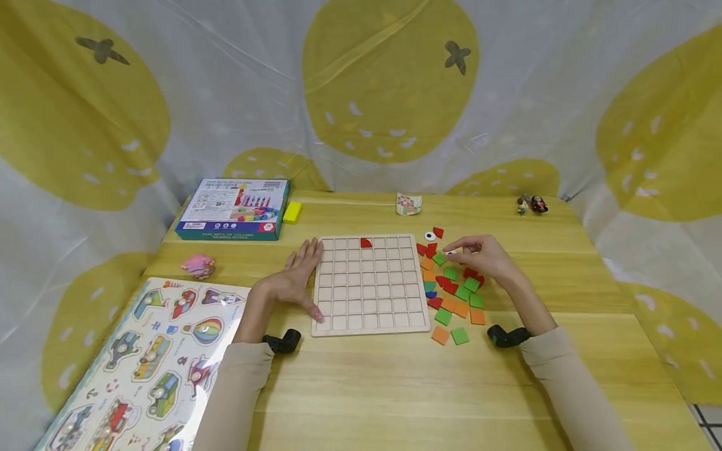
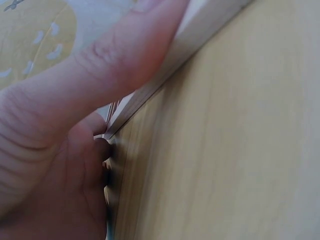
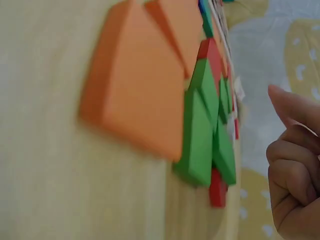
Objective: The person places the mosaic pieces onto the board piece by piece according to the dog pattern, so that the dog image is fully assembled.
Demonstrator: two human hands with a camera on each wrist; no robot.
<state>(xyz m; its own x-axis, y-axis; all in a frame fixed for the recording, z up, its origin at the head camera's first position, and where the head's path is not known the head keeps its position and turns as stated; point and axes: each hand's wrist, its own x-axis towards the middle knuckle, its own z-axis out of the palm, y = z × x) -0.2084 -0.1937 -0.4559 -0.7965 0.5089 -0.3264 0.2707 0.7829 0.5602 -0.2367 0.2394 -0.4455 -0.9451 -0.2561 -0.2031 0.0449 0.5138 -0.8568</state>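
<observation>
In the head view a wooden grid board lies on the table with one red quarter-round piece in its top row. My left hand is spread along the board's left side, thumb on the lower left corner, fingertips at the upper edge. My right hand hovers over loose tiles right of the board. Its thumb and forefinger are apart, and a small white piece shows between their tips. In the right wrist view the other fingers are curled, and orange tiles and green tiles lie below.
An eye piece lies beyond the tiles. At left are a picture puzzle board, a pink toy, a boxed bead set and a yellow block. A patterned paper and small figurines stand at the back.
</observation>
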